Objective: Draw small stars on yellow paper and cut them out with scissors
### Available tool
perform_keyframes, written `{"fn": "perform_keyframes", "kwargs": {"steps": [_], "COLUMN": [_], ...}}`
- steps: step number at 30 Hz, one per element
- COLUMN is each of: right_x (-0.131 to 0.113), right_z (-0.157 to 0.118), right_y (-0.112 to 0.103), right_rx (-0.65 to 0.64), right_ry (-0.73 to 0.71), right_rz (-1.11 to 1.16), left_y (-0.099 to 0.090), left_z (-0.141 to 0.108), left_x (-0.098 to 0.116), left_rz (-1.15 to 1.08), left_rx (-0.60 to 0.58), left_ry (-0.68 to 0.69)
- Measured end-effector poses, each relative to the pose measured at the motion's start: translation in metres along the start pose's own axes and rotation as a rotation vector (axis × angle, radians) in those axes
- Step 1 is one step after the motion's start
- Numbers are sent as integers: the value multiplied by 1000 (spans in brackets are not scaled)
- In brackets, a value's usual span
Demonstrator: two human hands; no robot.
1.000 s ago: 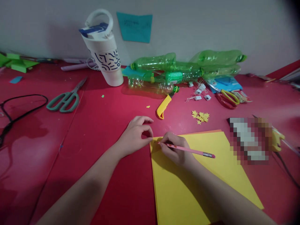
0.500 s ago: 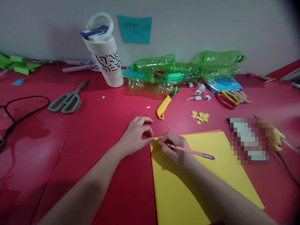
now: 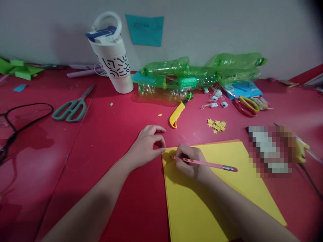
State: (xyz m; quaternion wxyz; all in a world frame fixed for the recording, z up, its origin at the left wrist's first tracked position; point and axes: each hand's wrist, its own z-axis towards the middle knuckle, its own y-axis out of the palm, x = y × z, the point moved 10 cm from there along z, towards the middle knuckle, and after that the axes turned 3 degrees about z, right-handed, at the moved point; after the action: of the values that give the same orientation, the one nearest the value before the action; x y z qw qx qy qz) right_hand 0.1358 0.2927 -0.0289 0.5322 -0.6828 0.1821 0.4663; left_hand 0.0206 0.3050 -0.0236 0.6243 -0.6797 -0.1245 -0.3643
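Note:
My right hand (image 3: 192, 160) is closed around a pink pencil (image 3: 214, 165) with a metal band and eraser at its back end. The pencil slants low, its point at the yellow paper (image 3: 227, 195) near the upper left corner. Under that top sheet, the edge of an orange sheet shows at the far side. My left hand (image 3: 149, 146) rests on the red table with thumb and fingers curved apart, holding nothing. Its thumb tip is at the corner of the paper. Beyond the paper lies a small pile of yellow paper stars (image 3: 217, 125).
A yellow utility knife (image 3: 176, 116) lies ahead of my hands. Behind it are several green plastic bottles (image 3: 166, 68) and a white tumbler (image 3: 114, 64). Green-handled scissors (image 3: 73, 107) lie left, red-and-yellow-handled scissors (image 3: 244, 105) right. A yellow glue gun (image 3: 301, 151) is at far right.
My right hand and the pencil have shifted slightly right, the point moving away from the paper's corner. My left hand has stayed in place.

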Motion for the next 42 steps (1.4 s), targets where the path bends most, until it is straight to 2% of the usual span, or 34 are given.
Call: {"fn": "perform_keyframes", "kwargs": {"steps": [11,16,21,42], "right_x": [0,13,6,1], "right_z": [0,-3,-6,-5], "right_y": [-2,-7,-3,1], "right_rx": [0,5,-51,-68], "right_ry": [-5,96,30,-5], "right_rz": [48,191,173,123], "left_y": [1,0,1,1], "left_z": [0,0,0,0], "left_x": [2,3,2,1], "left_rz": [13,26,28,6], "left_rx": [-15,-11,-6,-8], "left_ry": [6,15,17,5]}}
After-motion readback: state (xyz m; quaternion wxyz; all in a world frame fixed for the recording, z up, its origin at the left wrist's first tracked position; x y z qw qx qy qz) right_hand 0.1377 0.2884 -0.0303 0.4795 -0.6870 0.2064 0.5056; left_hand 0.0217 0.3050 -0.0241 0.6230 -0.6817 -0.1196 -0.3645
